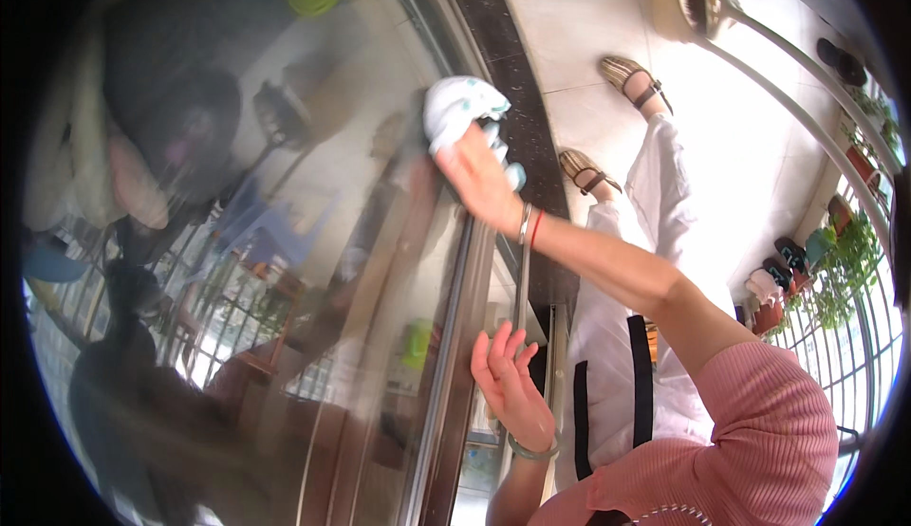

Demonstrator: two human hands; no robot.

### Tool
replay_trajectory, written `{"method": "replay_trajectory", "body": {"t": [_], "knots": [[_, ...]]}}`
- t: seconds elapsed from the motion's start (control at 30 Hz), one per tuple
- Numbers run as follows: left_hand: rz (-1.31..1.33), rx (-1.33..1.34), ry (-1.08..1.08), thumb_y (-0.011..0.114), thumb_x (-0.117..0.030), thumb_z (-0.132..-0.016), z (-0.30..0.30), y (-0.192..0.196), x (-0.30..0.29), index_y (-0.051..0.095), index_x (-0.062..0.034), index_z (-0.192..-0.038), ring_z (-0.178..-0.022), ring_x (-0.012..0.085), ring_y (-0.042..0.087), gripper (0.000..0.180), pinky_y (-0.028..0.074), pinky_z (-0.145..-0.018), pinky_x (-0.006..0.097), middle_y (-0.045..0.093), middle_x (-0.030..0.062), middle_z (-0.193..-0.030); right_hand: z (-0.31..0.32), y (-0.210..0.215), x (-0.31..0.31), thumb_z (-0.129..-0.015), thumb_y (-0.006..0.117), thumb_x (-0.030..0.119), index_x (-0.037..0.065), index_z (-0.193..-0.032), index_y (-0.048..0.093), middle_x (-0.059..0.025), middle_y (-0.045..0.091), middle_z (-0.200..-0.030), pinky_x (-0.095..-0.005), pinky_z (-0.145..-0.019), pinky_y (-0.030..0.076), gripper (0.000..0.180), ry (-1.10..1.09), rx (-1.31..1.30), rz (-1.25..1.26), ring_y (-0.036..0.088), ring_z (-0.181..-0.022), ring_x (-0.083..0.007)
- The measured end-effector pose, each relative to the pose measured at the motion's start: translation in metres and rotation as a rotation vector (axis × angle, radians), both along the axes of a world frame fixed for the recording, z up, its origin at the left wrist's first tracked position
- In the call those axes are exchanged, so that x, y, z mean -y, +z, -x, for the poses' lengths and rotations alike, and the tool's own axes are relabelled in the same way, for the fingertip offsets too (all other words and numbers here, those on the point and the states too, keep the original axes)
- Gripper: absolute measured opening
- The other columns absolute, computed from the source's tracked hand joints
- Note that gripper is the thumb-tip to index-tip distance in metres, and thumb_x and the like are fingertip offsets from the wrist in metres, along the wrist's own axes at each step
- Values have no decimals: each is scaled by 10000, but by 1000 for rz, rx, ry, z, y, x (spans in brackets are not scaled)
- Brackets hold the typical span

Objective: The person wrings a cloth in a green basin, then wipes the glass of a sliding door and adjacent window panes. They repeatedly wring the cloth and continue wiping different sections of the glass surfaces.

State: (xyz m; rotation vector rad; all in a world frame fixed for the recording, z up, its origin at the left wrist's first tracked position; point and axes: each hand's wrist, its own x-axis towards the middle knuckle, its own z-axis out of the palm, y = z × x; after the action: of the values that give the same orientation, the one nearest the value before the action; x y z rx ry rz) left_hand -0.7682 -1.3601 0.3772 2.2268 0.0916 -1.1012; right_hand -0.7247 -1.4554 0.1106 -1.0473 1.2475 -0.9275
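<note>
My right hand (482, 183) presses a white cloth with pale green patches (462, 109) against the large glass pane (351, 80), close to its dark frame. The hand is blurred and its fingers are partly hidden by the bunched cloth. Lower down, my left hand (515, 388), with a bangle at the wrist, is raised beside the door frame's metal edge (441, 374). Its fingers are apart and slightly curled, with nothing in them. Whether it touches the frame, I cannot tell.
A dark stone sill (517, 80) runs along the pane's foot, beside the pale tiled floor (569, 14). A long-handled brush (697, 0) and dustpan stand at upper right. Potted plants (840, 260) and shoes (780, 265) line the barred railing at right. Reflections cover the glass.
</note>
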Motion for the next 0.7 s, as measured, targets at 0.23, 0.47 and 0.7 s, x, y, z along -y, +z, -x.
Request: {"method": "replay_trajectory", "body": {"t": [0.23, 0.47, 0.7], "knots": [[303, -196, 101, 532, -187, -1008, 8, 10, -50, 359, -62, -1436, -1247, 280, 506, 478, 419, -1062, 414, 458, 151, -1441, 20, 233, -34, -850, 635, 293, 82, -925, 640, -163, 500, -1256, -582, -1026, 325, 224, 145, 314, 326, 390, -1246, -467], [187, -77, -94, 513, -300, -1023, 22, 23, -61, 342, -103, -1455, -1244, 253, 506, 505, 458, -995, 372, 438, 142, -1461, 29, 348, -16, -766, 626, 185, 149, -821, 603, -53, 537, -952, -543, -937, 397, 69, 162, 603, 695, 499, -992, -360], [344, 20, 69, 483, -181, -1028, 21, 40, -70, 287, 5, -1483, -1334, 270, 429, 529, 364, -1082, 420, 385, 163, -1503, 31, 168, -69, -842, 651, 172, 77, -1023, 680, -146, 601, -1142, -442, -921, 405, 206, 81, 67, 376, 508, -1063, -382]]}}
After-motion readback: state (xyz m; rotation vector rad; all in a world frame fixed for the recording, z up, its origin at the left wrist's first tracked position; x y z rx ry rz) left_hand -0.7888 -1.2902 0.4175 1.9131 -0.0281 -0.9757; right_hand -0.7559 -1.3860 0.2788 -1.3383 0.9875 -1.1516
